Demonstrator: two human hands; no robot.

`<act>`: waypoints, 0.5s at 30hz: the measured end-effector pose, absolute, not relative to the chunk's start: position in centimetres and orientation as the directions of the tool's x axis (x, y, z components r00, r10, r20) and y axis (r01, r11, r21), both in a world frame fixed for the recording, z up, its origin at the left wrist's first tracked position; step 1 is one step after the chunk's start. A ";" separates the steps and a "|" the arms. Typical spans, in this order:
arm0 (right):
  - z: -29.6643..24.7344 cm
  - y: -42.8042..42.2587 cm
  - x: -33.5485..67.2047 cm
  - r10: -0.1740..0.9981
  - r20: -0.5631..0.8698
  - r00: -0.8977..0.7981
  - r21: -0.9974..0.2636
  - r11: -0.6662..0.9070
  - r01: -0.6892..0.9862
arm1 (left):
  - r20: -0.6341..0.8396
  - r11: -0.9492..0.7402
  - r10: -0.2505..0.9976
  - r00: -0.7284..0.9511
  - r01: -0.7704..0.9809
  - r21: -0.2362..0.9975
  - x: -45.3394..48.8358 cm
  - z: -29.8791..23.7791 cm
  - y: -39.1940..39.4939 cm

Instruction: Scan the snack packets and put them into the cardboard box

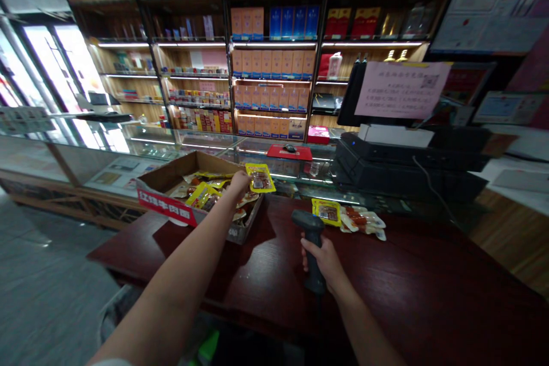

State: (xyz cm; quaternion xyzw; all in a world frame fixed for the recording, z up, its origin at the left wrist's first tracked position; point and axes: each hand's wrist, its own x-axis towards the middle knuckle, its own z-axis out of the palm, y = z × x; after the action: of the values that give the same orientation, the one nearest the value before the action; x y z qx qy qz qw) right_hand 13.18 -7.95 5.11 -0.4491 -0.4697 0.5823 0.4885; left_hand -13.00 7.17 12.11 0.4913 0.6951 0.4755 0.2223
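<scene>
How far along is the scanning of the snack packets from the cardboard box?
Looks done: a few packets lie on the counter beyond the scanner. In hand: the left hand holds one yellow packet above the cardboard box, and the right hand grips the scanner. Left: many packets remain in the box, so probably most of the work is ahead.

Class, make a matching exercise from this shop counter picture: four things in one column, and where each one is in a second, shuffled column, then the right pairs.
Things:
1. barcode scanner
2. yellow snack packet
3. cardboard box
4. red tray

Places:
A. on the glass display case
B. in the right hand
C. on the dark wooden counter, left side
D. in the left hand, above the box

Pairs: 1-B, 2-D, 3-C, 4-A
</scene>
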 end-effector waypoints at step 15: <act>7.6 -9.2 11.3 0.977 0.032 -0.212 -0.985 -0.005 -0.173 | 0.136 -0.154 0.930 -0.340 -0.029 0.988 -9.7 7.7 4.7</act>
State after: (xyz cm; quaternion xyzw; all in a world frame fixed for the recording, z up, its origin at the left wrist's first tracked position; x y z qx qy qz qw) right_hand 11.30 -9.17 7.62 -0.3945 -0.5090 0.5890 0.4881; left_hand -9.67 4.69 7.75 0.4286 0.5260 0.6273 0.3823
